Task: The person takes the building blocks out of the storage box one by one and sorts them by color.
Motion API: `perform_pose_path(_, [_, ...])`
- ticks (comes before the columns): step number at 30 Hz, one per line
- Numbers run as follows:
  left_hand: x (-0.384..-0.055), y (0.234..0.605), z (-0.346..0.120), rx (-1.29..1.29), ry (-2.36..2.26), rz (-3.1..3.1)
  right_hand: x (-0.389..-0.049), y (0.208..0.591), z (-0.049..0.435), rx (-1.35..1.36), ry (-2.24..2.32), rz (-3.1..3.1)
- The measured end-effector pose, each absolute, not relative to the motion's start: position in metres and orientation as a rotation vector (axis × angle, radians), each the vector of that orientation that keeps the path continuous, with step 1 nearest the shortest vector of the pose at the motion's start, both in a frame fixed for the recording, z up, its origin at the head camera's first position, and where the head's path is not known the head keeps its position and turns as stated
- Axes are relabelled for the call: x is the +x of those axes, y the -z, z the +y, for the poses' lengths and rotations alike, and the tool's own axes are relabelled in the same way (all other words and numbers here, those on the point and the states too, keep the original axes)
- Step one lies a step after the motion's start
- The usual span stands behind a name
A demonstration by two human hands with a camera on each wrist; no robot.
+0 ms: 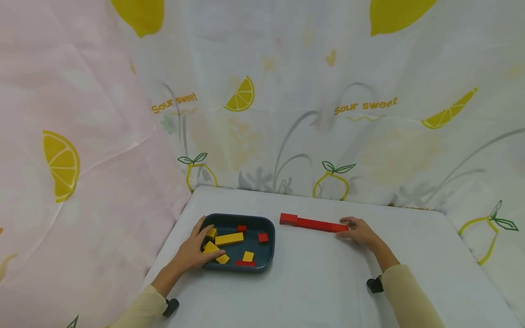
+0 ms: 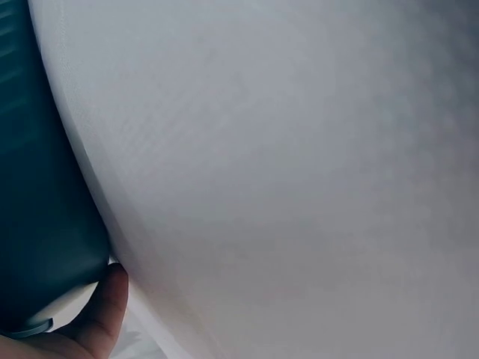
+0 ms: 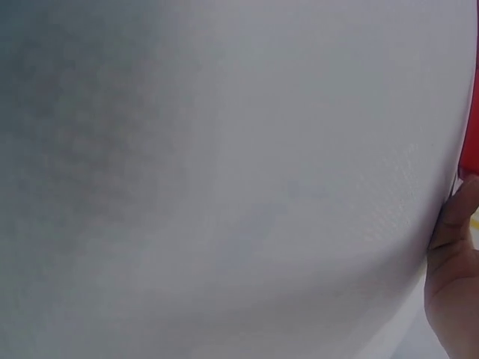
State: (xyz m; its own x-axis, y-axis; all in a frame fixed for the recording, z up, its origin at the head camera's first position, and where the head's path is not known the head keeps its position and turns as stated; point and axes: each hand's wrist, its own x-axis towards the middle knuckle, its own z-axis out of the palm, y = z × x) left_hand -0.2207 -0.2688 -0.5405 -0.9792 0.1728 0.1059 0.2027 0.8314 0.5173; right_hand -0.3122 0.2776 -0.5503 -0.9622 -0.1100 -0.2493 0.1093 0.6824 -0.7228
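Note:
My left hand [image 1: 195,248] reaches over the left side of a dark blue tray [image 1: 268,253], fingers and thumb spread apart around yellow blocks [image 1: 211,247]. In the left wrist view, the thumb [image 2: 105,310] shows by the outer wall of the tray [image 2: 45,217]. My right hand [image 1: 361,232] pinches the right end of a row of red blocks [image 1: 313,224] between thumb and fingers. At the row's left end is a thicker red block [image 1: 289,219]. The right wrist view shows the thumb [image 3: 456,213] against a red block [image 3: 471,142].
Inside the tray lie a long yellow block [image 1: 229,239], a small yellow block [image 1: 248,256] and several small red blocks [image 1: 263,238]. White cloth covers the table [image 1: 311,282]. A lemon-print curtain [image 1: 283,136] hangs behind the table's far edge.

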Motion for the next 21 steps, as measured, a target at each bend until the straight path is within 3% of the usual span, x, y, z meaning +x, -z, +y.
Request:
perform_pose_path(16, [-0.221, 0.539, -0.264, -0.282, 0.873, -2.974, -0.306, 0.529, 0.283, 0.091, 1.083, 2.622])
perform_pose_path(21, [-0.222, 0.537, -0.269, -0.277, 0.853, -2.988, -0.305, 0.51, 0.271, -0.007, 1.121, 2.788])
